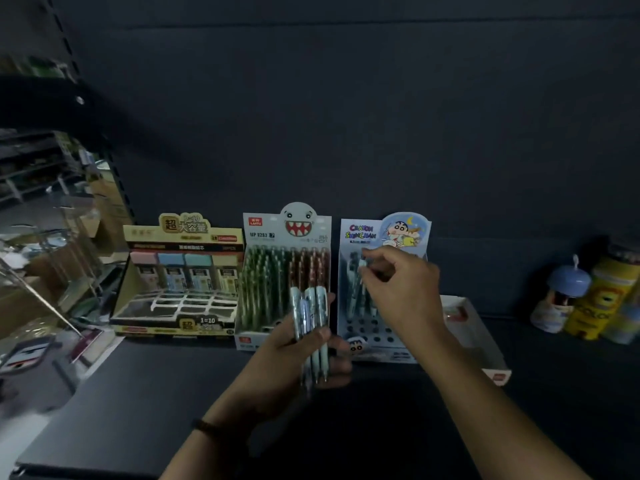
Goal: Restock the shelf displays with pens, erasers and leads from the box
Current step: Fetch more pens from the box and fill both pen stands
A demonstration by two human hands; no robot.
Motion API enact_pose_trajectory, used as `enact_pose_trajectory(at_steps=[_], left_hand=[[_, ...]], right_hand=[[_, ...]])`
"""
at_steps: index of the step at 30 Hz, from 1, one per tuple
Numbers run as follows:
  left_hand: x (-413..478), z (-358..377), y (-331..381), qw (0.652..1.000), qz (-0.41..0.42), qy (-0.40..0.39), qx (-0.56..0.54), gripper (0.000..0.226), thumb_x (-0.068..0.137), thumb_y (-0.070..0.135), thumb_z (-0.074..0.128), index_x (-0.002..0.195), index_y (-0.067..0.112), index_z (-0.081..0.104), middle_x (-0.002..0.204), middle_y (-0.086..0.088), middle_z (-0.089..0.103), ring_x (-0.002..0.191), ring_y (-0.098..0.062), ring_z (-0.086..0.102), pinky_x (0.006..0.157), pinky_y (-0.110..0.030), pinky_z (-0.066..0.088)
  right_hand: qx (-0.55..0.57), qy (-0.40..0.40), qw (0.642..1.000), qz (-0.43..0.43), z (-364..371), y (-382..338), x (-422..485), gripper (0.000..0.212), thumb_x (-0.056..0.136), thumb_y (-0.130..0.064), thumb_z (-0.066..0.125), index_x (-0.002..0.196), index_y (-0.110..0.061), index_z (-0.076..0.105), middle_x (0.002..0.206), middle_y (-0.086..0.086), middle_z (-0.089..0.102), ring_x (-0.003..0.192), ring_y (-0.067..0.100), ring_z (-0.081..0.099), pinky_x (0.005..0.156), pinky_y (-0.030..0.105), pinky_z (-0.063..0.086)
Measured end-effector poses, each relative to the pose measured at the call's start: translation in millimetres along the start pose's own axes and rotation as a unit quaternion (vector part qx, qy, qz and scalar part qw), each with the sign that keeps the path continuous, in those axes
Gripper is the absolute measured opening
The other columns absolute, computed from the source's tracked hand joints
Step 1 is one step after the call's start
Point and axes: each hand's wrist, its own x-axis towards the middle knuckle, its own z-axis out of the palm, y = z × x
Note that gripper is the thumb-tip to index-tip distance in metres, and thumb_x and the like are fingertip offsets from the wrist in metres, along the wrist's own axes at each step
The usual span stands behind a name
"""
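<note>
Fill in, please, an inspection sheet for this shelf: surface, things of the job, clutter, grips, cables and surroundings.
Surface: dark shelf board; three display boxes stand along its back.
Job's things: lead box, one back row filled, front slots empty; monster pen box, mostly full; cartoon pen box, few pens at the back, many holes empty.
Clutter: white tray behind the right forearm; colourful jars at far right.
Grips: left hand grips a bundle of pens; right hand pinches one pen over the cartoon pen box.
Cables: nothing seen.
Surroundings: dark back panel; blurred shelves at left.
</note>
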Motion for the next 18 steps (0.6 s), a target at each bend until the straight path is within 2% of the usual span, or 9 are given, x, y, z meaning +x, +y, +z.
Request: enact_pose_trajectory(at_steps=[3, 6, 8, 10, 12, 16, 18], left_hand=[[12, -11, 11, 0.999, 0.000, -0.049, 0.004, 0.038, 0.109, 0.012, 0.056, 0.141, 0.030, 0.065, 0.110, -0.028, 0.068, 0.094, -0.043, 0.071, 0.092, -0.062, 0.060], [24, -17, 19, 0.997, -0.007, -0.079, 0.014, 0.035, 0.108, 0.014, 0.057, 0.142, 0.021, 0.060, 0.114, -0.028, 0.070, 0.100, -0.046, 0.071, 0.093, -0.064, 0.059], [29, -16, 20, 0.996, -0.015, -0.090, -0.001, 0.035, 0.108, 0.014, 0.057, 0.142, 0.020, 0.060, 0.115, -0.027, 0.072, 0.098, -0.045, 0.072, 0.089, -0.060, 0.061], [32, -15, 16, 0.996, -0.018, -0.091, -0.019, 0.034, 0.108, 0.015, 0.056, 0.142, 0.018, 0.062, 0.113, -0.026, 0.073, 0.092, -0.042, 0.074, 0.083, -0.055, 0.062], [33, -14, 11, 0.995, -0.023, -0.087, -0.036, 0.033, 0.108, 0.016, 0.055, 0.140, 0.013, 0.063, 0.111, -0.025, 0.073, 0.084, -0.040, 0.074, 0.079, -0.052, 0.063], [32, -15, 5, 0.996, -0.023, -0.078, -0.030, 0.031, 0.107, 0.016, 0.056, 0.136, 0.009, 0.065, 0.107, -0.024, 0.075, 0.079, -0.038, 0.075, 0.075, -0.052, 0.065], [30, -13, 3, 0.996, -0.018, -0.083, -0.020, 0.032, 0.105, 0.017, 0.057, 0.135, 0.008, 0.064, 0.105, -0.026, 0.074, 0.081, -0.038, 0.075, 0.077, -0.052, 0.064]], right_hand=[[-0.030, -0.022, 0.999, 0.014, 6, -4, -2, 0.021, 0.090, -0.018, 0.081, 0.109, -0.026, 0.081, 0.091, -0.011, 0.080, 0.081, 0.000, 0.071, 0.089, 0.028, 0.061], [-0.072, -0.082, 0.993, 0.033, 8, -7, -8, 0.021, 0.093, -0.018, 0.078, 0.111, -0.027, 0.081, 0.090, -0.013, 0.076, 0.076, -0.007, 0.063, 0.081, 0.021, 0.059], [-0.074, -0.100, 0.991, 0.046, 7, -8, -11, 0.021, 0.094, -0.019, 0.077, 0.113, -0.028, 0.081, 0.087, -0.019, 0.069, 0.075, -0.011, 0.060, 0.080, 0.020, 0.058], [-0.059, -0.103, 0.992, 0.052, 4, -10, -11, 0.021, 0.095, -0.023, 0.077, 0.114, -0.030, 0.081, 0.093, -0.020, 0.073, 0.083, -0.008, 0.065, 0.089, 0.024, 0.059], [-0.049, -0.098, 0.993, 0.049, 2, -13, -11, 0.021, 0.096, -0.026, 0.076, 0.116, -0.030, 0.081, 0.098, -0.021, 0.075, 0.088, -0.007, 0.068, 0.091, 0.022, 0.057], [0.010, -0.040, 0.997, 0.058, -4, -18, -19, 0.020, 0.097, -0.031, 0.075, 0.116, -0.032, 0.079, 0.092, -0.018, 0.078, 0.077, -0.005, 0.072, 0.074, 0.014, 0.056], [0.026, -0.043, 0.997, 0.063, -6, -20, -21, 0.018, 0.095, -0.033, 0.078, 0.112, -0.033, 0.080, 0.087, -0.018, 0.076, 0.076, -0.005, 0.071, 0.072, 0.016, 0.056]])
